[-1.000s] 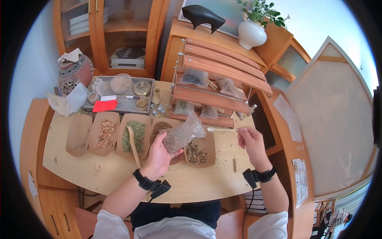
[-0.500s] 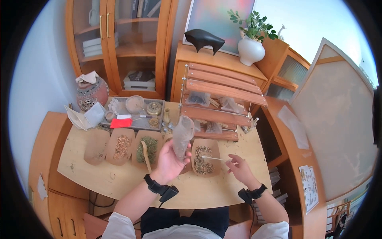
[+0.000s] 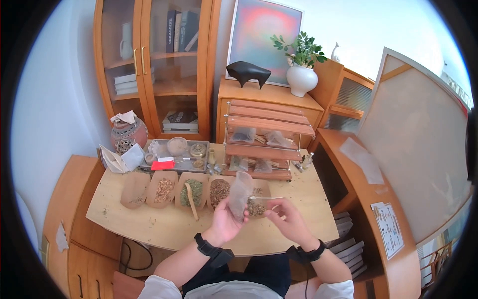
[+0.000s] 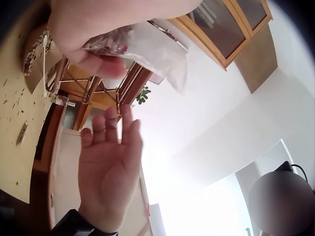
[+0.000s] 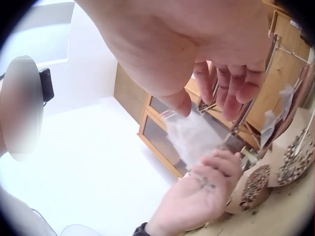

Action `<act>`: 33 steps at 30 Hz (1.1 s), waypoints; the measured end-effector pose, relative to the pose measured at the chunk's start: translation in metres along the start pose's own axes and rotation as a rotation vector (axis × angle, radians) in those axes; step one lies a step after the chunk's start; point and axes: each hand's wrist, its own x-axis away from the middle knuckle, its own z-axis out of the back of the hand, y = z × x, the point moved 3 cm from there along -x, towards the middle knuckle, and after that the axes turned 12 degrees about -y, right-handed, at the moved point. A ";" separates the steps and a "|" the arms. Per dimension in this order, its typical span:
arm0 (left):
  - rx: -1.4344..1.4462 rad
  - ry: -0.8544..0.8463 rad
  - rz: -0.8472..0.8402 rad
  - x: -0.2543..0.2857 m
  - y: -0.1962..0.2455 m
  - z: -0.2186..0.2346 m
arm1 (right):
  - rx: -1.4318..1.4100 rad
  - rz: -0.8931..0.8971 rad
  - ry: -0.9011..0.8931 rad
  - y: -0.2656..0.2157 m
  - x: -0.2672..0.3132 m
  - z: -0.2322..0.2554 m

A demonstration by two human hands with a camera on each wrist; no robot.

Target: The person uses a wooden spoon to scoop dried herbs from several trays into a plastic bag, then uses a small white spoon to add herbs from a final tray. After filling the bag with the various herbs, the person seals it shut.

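My left hand (image 3: 228,223) grips a translucent mesh bag (image 3: 240,195) with dark dried bits in its lower part; in the left wrist view the bag (image 4: 157,54) hangs out past the fingers. Just right of it is my right hand (image 3: 291,222), holding nothing, its fingers apart and slightly bent in the right wrist view (image 5: 211,64). A pale thin spoon (image 3: 266,198) lies across the rightmost paper tray (image 3: 264,187) of mixed dried pieces, its handle past the rim; the left wrist view shows the spoon (image 4: 45,64) clear of the hand.
Left of that tray stand several paper trays, one with green herbs (image 3: 195,188) and a wooden scoop (image 3: 191,202). Behind are a grey tray (image 3: 186,168) of small items and a wooden rack (image 3: 259,149) with bags. A clothespin (image 4: 22,133) lies on the table.
My right hand has let go of the spoon, which came down onto the rightmost tray, and has moved left toward the bag. The bag in my left hand has tipped upright. The head view has shifted.
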 end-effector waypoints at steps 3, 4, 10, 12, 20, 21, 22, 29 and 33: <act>-0.143 0.075 -0.019 0.008 -0.017 -0.008 | -0.069 0.023 -0.005 -0.022 0.005 -0.018; -0.194 0.094 -0.031 0.011 -0.021 -0.012 | -0.096 0.016 0.004 -0.026 0.006 -0.019; -0.309 0.121 -0.115 0.025 -0.032 -0.016 | -0.475 -0.087 0.171 0.012 0.010 -0.010; -0.374 0.121 -0.092 0.022 -0.037 -0.005 | -0.440 -0.096 0.130 0.011 0.013 -0.005; -0.429 0.134 -0.235 0.008 -0.054 -0.006 | -0.113 0.021 0.152 0.044 0.019 0.020; -0.430 0.125 -0.221 0.006 -0.057 -0.005 | -0.079 -0.002 0.169 0.042 0.022 0.026; -0.430 0.113 -0.209 0.002 -0.057 -0.003 | -0.041 -0.023 0.185 0.035 0.021 0.035; -0.473 0.173 -0.097 -0.012 -0.056 -0.022 | 0.025 0.092 0.272 0.023 0.013 0.051; -0.471 0.156 -0.093 -0.022 -0.056 -0.019 | 0.075 0.036 0.177 0.039 0.008 0.058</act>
